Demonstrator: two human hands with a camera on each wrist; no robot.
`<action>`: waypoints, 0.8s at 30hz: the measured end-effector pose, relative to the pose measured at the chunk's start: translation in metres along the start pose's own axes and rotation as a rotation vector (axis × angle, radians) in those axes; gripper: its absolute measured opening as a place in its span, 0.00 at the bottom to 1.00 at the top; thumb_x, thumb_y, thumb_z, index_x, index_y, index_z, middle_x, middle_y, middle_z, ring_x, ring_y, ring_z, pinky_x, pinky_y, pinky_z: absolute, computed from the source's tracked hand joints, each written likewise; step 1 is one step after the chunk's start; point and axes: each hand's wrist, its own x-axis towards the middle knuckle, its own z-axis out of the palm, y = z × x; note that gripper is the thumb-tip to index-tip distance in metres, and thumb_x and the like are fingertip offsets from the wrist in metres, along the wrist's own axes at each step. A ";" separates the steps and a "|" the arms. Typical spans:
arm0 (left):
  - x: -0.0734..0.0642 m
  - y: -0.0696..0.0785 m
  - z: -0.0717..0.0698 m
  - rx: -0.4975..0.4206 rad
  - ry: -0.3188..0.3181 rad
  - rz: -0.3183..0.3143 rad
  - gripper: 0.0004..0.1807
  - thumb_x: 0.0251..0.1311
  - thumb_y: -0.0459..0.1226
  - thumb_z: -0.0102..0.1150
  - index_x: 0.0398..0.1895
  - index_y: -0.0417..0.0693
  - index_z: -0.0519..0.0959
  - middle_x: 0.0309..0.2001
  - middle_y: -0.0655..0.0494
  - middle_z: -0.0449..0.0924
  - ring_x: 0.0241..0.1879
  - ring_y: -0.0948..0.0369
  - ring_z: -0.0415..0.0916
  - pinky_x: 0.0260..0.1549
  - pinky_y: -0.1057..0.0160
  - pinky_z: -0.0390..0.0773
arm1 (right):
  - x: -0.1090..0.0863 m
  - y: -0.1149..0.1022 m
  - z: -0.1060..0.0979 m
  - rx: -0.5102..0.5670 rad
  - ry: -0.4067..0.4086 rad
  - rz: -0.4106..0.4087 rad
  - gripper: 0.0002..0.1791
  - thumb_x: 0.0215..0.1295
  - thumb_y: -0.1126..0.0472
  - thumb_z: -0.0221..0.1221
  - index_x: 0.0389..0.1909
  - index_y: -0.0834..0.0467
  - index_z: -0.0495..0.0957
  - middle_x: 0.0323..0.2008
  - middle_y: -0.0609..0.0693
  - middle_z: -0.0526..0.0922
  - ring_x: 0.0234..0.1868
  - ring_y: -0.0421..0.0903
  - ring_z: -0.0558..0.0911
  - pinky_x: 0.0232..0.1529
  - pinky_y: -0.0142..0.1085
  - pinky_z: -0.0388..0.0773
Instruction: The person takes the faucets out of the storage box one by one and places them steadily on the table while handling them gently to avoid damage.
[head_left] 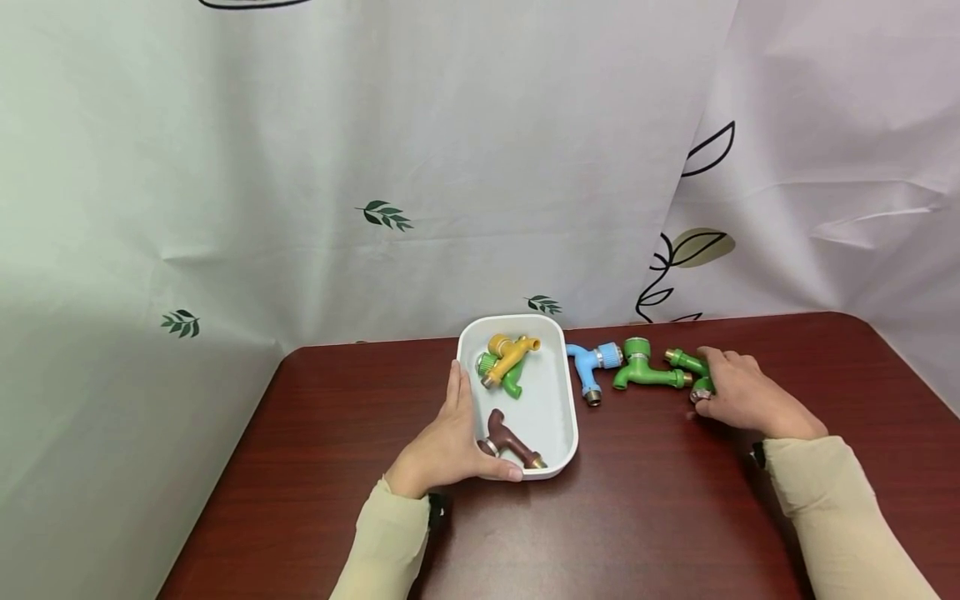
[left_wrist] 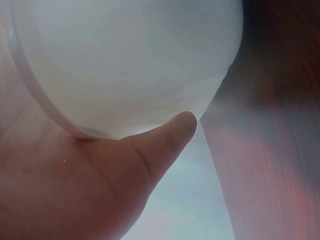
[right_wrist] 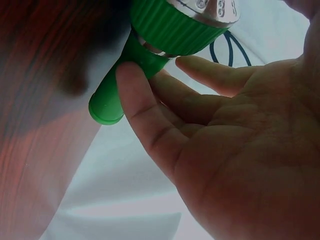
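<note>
A white tray [head_left: 561, 400] stands near the table's back edge. My left hand [head_left: 448, 446] lies against its near left corner, fingers straight along the side and thumb along the front; the thumb [left_wrist: 160, 142] presses its wall in the left wrist view. Inside the tray are a yellow tap [head_left: 512, 360] lying over a green tap [head_left: 514, 379], and a brown tap [head_left: 512, 439] near my thumb. On the right, my right hand [head_left: 753, 398] grips a green tap [right_wrist: 142, 65] with a ribbed knob; my hand partly covers it in the head view.
Between the tray and my right hand, a blue tap [head_left: 592, 365] and another green tap [head_left: 648, 371] lie on the dark red table [head_left: 637, 517]. A pale patterned curtain [head_left: 480, 167] hangs right behind the table's back edge.
</note>
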 end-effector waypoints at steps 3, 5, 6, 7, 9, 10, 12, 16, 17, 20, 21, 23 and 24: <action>0.000 0.000 0.000 -0.003 -0.003 -0.003 0.86 0.34 0.60 0.82 0.78 0.41 0.23 0.78 0.48 0.12 0.78 0.46 0.30 0.68 0.48 0.62 | 0.000 0.000 0.000 0.002 -0.004 -0.004 0.44 0.51 0.64 0.66 0.66 0.78 0.57 0.55 0.81 0.67 0.55 0.77 0.65 0.53 0.66 0.66; 0.000 0.000 0.000 -0.003 -0.003 -0.003 0.86 0.34 0.61 0.82 0.78 0.41 0.24 0.78 0.47 0.13 0.78 0.45 0.30 0.68 0.47 0.62 | 0.000 0.001 0.000 0.004 -0.006 -0.008 0.45 0.51 0.64 0.66 0.66 0.78 0.57 0.56 0.82 0.67 0.55 0.77 0.65 0.53 0.66 0.66; 0.000 0.000 0.000 -0.003 -0.004 -0.004 0.86 0.34 0.61 0.82 0.78 0.40 0.24 0.78 0.48 0.12 0.78 0.46 0.29 0.68 0.47 0.61 | 0.000 0.001 0.000 0.004 -0.006 -0.011 0.45 0.51 0.64 0.66 0.66 0.78 0.57 0.56 0.82 0.67 0.55 0.78 0.65 0.53 0.67 0.66; 0.000 0.000 0.000 -0.001 -0.005 -0.004 0.86 0.34 0.61 0.82 0.78 0.40 0.24 0.78 0.47 0.12 0.78 0.46 0.29 0.68 0.48 0.61 | 0.000 0.001 0.000 0.003 -0.006 -0.013 0.45 0.51 0.64 0.66 0.66 0.78 0.57 0.56 0.82 0.67 0.55 0.78 0.65 0.53 0.67 0.66; 0.000 0.000 0.000 0.002 -0.006 -0.002 0.86 0.34 0.61 0.82 0.78 0.40 0.24 0.78 0.47 0.12 0.78 0.46 0.29 0.68 0.48 0.61 | 0.000 0.001 0.000 0.003 -0.009 -0.016 0.45 0.51 0.64 0.66 0.67 0.78 0.56 0.56 0.82 0.67 0.55 0.78 0.65 0.54 0.67 0.65; 0.000 0.000 0.000 0.001 -0.007 -0.002 0.86 0.34 0.61 0.82 0.78 0.40 0.24 0.78 0.47 0.12 0.78 0.46 0.29 0.68 0.48 0.61 | 0.000 0.001 0.000 0.002 -0.009 -0.016 0.45 0.51 0.64 0.66 0.67 0.78 0.56 0.56 0.82 0.67 0.56 0.78 0.65 0.54 0.67 0.65; 0.000 0.000 0.000 0.000 -0.008 0.000 0.86 0.34 0.60 0.82 0.78 0.40 0.23 0.78 0.47 0.12 0.78 0.47 0.28 0.68 0.48 0.61 | -0.002 0.000 -0.001 0.001 -0.011 -0.013 0.45 0.52 0.64 0.66 0.67 0.78 0.56 0.56 0.82 0.66 0.56 0.79 0.64 0.54 0.68 0.65; 0.000 0.001 0.000 -0.006 -0.006 0.004 0.86 0.34 0.60 0.82 0.78 0.39 0.24 0.78 0.46 0.13 0.78 0.46 0.29 0.69 0.48 0.60 | -0.004 -0.004 -0.005 0.009 -0.006 0.007 0.45 0.55 0.63 0.65 0.69 0.77 0.54 0.59 0.83 0.63 0.58 0.80 0.61 0.55 0.70 0.63; 0.000 0.001 -0.001 -0.006 -0.006 0.005 0.86 0.34 0.60 0.82 0.78 0.39 0.24 0.78 0.46 0.13 0.78 0.46 0.29 0.69 0.48 0.60 | -0.005 -0.005 -0.006 0.013 -0.001 0.011 0.45 0.56 0.62 0.66 0.69 0.77 0.54 0.59 0.83 0.62 0.58 0.80 0.60 0.55 0.70 0.63; 0.000 0.001 -0.001 -0.004 -0.010 0.000 0.86 0.34 0.60 0.82 0.78 0.40 0.24 0.78 0.48 0.12 0.78 0.47 0.28 0.69 0.48 0.59 | -0.005 -0.009 -0.007 0.019 0.034 0.008 0.46 0.59 0.60 0.66 0.70 0.77 0.54 0.61 0.83 0.60 0.59 0.80 0.58 0.56 0.70 0.61; 0.000 0.001 -0.001 -0.001 -0.011 -0.002 0.86 0.35 0.60 0.82 0.78 0.40 0.24 0.78 0.48 0.12 0.78 0.48 0.27 0.69 0.48 0.59 | -0.005 -0.011 -0.008 0.018 0.049 0.002 0.46 0.59 0.59 0.66 0.69 0.77 0.54 0.61 0.83 0.60 0.59 0.81 0.58 0.56 0.70 0.61; 0.000 0.001 -0.001 0.001 -0.010 -0.005 0.86 0.35 0.60 0.82 0.78 0.40 0.24 0.78 0.49 0.12 0.78 0.48 0.28 0.69 0.48 0.60 | -0.006 -0.014 -0.008 0.020 0.084 -0.006 0.45 0.60 0.59 0.67 0.70 0.77 0.54 0.61 0.83 0.59 0.60 0.81 0.57 0.57 0.70 0.60; 0.000 0.001 -0.001 0.002 -0.011 -0.006 0.86 0.35 0.60 0.82 0.78 0.40 0.24 0.78 0.49 0.12 0.78 0.47 0.28 0.69 0.48 0.60 | -0.006 -0.016 -0.009 0.020 0.105 -0.011 0.45 0.61 0.59 0.67 0.70 0.77 0.55 0.62 0.83 0.59 0.60 0.81 0.56 0.57 0.70 0.60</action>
